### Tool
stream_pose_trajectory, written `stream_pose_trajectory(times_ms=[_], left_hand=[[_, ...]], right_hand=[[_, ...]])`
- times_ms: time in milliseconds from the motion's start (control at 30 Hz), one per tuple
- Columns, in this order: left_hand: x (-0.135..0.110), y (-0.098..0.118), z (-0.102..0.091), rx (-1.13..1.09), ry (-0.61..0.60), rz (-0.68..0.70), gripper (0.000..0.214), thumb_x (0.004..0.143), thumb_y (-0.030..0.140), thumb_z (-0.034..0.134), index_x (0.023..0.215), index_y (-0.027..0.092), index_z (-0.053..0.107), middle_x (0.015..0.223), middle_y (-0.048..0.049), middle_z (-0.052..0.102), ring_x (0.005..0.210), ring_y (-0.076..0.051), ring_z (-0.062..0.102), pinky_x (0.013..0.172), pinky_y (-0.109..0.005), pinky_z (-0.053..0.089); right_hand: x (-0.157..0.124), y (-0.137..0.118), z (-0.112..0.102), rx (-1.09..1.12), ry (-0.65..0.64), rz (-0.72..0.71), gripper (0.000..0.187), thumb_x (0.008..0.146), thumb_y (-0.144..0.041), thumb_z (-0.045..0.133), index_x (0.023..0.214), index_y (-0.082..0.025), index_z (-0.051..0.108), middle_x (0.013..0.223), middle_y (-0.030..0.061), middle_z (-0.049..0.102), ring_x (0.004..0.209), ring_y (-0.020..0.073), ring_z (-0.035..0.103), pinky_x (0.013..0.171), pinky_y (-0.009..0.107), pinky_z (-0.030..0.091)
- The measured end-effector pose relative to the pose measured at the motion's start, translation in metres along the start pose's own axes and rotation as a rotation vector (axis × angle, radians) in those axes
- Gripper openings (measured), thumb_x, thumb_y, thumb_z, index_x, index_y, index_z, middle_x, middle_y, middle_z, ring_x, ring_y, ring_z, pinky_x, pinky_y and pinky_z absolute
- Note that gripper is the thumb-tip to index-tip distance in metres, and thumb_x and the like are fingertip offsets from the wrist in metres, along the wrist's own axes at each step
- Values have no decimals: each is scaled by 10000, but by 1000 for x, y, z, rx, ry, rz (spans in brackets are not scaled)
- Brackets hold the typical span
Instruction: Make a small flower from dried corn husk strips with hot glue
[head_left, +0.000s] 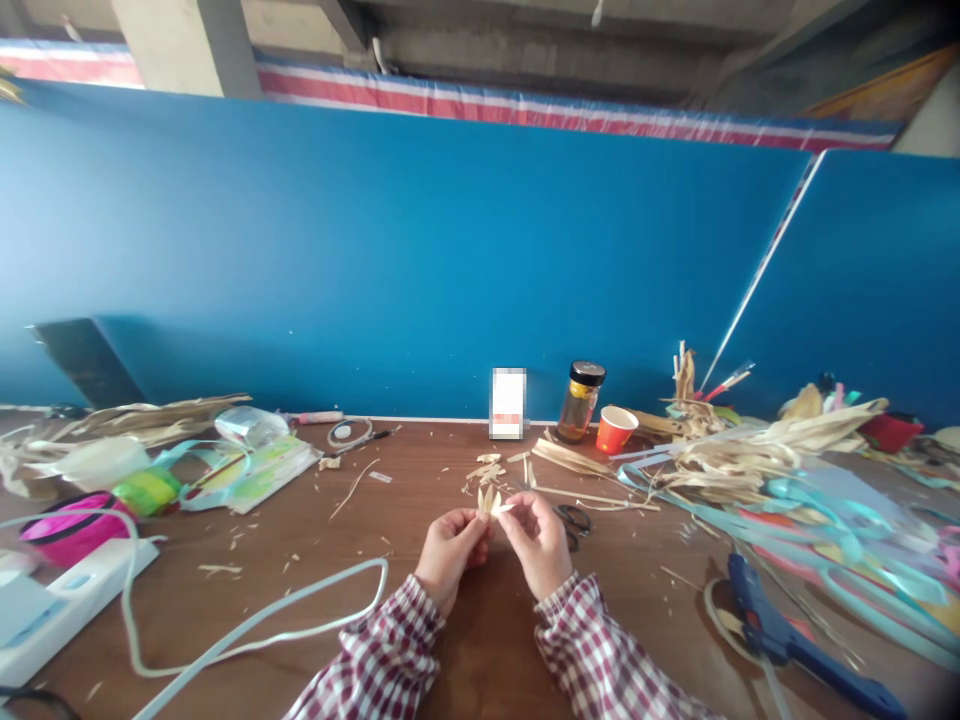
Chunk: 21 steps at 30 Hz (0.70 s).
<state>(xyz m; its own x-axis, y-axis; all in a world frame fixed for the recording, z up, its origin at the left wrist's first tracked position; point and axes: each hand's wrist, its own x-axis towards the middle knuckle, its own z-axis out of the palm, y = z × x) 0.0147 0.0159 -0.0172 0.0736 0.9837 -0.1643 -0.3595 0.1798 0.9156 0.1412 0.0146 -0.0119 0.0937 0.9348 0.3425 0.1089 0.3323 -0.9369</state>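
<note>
My left hand (448,550) and my right hand (541,540) meet over the middle of a brown table (480,630). Both pinch a small pale bundle of dried husk petals (491,501), which fans upward between the fingertips. The fingers of each hand are closed on it. Both sleeves are red and white plaid. Black-handled scissors (576,520) lie just right of my right hand.
Dried husk strips (739,460) and light blue ribbons (825,530) crowd the right side. A blue glue gun (780,630) lies at front right. An orange cup (615,430) and an amber jar (580,402) stand by the blue wall. A white cord (300,620) and a pink item (71,530) lie at left.
</note>
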Motion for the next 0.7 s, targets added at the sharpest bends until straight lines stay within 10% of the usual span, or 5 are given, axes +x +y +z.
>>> stream_pose_trajectory(times_ms=[700], left_hand=[[1,2,0,-53,53,-10,349,574,410,745,683,106,614,581,0,583,427,-32,452,407,-146,397]], right_hand=[[3,4,5,317,9,336,331,648,-468,673,733,-162,583,648,21,625,479,116,532,396,203,395]])
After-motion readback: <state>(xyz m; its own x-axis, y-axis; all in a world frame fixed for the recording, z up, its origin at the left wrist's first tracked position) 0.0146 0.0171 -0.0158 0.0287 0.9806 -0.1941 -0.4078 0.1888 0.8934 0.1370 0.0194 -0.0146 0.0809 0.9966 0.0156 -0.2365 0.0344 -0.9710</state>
